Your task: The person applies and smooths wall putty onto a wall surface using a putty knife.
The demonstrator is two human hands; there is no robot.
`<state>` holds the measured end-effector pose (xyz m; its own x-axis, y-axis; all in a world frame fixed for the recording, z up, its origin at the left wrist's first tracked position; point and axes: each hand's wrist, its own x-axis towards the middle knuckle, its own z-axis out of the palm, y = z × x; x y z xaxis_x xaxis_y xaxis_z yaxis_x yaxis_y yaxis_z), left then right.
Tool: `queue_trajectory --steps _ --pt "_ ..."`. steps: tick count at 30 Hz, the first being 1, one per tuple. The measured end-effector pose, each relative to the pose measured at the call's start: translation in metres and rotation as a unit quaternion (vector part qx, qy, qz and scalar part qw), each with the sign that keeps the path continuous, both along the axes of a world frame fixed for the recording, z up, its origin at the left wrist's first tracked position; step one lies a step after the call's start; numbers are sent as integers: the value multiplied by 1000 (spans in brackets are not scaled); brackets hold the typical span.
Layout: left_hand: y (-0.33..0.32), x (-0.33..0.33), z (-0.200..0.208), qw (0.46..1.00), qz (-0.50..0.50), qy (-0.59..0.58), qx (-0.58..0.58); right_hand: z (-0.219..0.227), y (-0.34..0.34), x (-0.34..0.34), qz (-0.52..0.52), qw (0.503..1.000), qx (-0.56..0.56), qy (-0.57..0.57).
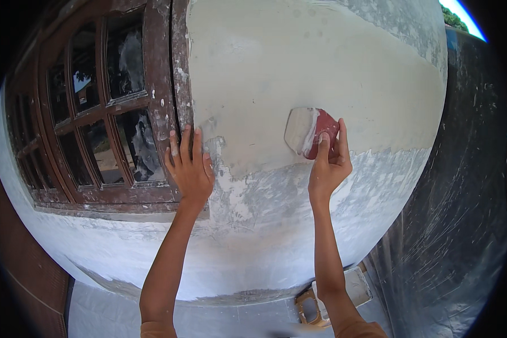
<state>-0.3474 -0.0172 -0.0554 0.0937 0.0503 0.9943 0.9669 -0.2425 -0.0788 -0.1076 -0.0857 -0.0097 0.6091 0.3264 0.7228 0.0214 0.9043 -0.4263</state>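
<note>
My right hand grips a red putty scraper, thumb on its near face and fingers round its right side. White paste lies in a ridge across the scraper, and its pale left part is against or close to the wall; which, I cannot tell. Beige filler coats the wall around it, ending in a ragged lower edge. My left hand rests with fingers spread on the brown window frame, next to where the frame meets the wall. Nothing shows in that hand.
Brown window panes, spattered with white, fill the left side. Bare grey-white wall lies below the filler. A dark plastic sheet hangs at the right. On the grey tiled floor stands a stool-like piece beside a pale tray.
</note>
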Motion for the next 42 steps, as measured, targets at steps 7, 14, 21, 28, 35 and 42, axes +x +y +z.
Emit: queue_trajectory --steps 7,14,21,28,35,42 --pt "-1 0 5 1000 4 2 10 -19 17 -52 -25 978 -12 -208" --pt "0 4 1 1000 -13 -10 10 -17 0 7 -13 999 -24 -44" --pt "1 -8 2 1000 9 4 15 -43 25 -35 1 984 -33 -174" --pt "-1 -1 1 1000 -12 -10 5 -42 -3 6 -17 999 -30 -34" --pt "0 -13 0 1000 25 4 5 -63 10 -18 -59 993 -37 -95" --pt "1 -4 0 1000 9 -5 9 -59 4 -21 32 994 -22 -105"
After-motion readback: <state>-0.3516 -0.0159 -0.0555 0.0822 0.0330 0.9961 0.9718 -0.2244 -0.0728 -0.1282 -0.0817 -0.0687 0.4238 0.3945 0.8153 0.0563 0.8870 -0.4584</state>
